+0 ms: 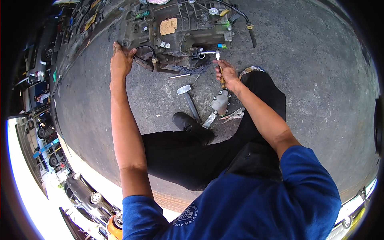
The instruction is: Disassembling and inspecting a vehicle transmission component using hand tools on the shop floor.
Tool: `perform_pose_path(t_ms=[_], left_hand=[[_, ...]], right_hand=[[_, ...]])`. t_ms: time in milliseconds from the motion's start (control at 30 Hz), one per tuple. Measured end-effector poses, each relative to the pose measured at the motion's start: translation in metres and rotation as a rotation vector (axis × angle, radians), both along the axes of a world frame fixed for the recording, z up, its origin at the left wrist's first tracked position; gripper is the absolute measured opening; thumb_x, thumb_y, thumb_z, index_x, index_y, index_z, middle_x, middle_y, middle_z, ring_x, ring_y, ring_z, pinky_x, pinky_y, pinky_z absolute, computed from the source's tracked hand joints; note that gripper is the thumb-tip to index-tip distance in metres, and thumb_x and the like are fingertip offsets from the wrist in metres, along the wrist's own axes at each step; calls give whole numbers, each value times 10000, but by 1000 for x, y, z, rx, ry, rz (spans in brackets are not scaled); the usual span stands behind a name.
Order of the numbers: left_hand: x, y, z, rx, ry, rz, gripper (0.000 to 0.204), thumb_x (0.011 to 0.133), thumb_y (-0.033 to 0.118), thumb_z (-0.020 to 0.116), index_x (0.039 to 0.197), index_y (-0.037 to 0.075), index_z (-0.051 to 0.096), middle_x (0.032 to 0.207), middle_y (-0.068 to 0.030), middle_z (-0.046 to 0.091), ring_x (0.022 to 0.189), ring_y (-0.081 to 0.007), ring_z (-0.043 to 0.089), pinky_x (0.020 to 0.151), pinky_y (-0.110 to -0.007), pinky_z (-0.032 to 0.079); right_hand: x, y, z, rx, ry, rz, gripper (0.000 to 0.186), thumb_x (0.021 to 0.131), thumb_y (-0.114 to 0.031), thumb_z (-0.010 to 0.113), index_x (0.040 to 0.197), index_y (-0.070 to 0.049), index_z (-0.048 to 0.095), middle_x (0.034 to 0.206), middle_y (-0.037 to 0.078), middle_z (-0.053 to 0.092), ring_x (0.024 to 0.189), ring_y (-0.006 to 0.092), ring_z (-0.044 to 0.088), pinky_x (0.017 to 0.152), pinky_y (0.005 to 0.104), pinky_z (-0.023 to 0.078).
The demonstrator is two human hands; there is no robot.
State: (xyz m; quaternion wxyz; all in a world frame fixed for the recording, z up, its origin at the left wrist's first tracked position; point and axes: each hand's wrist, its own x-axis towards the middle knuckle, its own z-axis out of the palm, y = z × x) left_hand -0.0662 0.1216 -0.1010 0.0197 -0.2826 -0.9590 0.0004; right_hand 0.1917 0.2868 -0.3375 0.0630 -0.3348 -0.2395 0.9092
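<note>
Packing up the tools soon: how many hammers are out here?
2. One hammer is in the right hand by the gearbox; another hammer lies on the ground. More may be hidden.

Rough grey concrete floor is lying in daylight, oil-stained in places. Parked cars are standing along the bright lower-left edge. Shelving and clutter are running along the upper left. Sun is glaring white beyond the floor's rim.
</note>
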Motion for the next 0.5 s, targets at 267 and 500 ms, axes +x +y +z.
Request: perform_pose_path(t_ms=[267,500], left_hand=[[0,2,1,18,16,-29,823,834,370,646,1367,-116,251,1353,-314,379,1186,-442,462,980,-428,413],[2,-3,4,17,-13,-1,819,831,360,651,1365,-116,253,1332,-325,397,1168,-448,477,966,-435,418]], right_hand=[[-16,-6,5,90,-6,-19,230,974,-266,481,1065,-68,553,668,-13,436,506,74,391,449,241,363],[-32,-7,3,221,-63,-16,253,973,-284,478,1086,-71,554,675,-16,447,515,78,411,453,245,381]])
